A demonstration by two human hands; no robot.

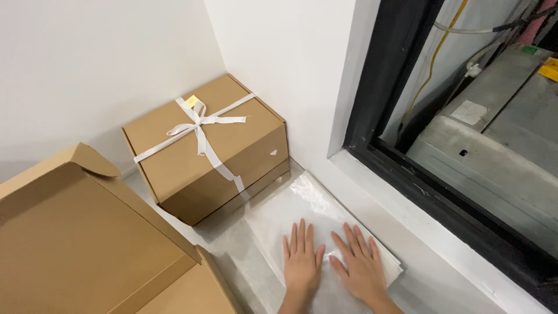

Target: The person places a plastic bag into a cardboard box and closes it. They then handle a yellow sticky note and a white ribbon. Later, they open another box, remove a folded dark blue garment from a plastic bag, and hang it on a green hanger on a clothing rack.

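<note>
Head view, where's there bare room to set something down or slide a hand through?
Bare sill strip between the clear plastic sheets and the black window frame. Narrow gap between the open box and the sheets. Crowded around the ribboned box in the corner.

Closed brown box (206, 148) in the wall corner, tied crosswise with white ribbon (200, 123), bow on top. Small yellow sticker (192, 100) on lid near the bow. Open box (87, 244) at lower left, flap raised, inside bare as far as visible; its edge near the closed box, not touching. White walls (104, 52) behind both. To the right, black window frame (407, 168) with white sill (442, 261) below it. Through the glass: grey metal unit (494, 145), yellow cable (433, 55) and pale hoses above it.
</note>
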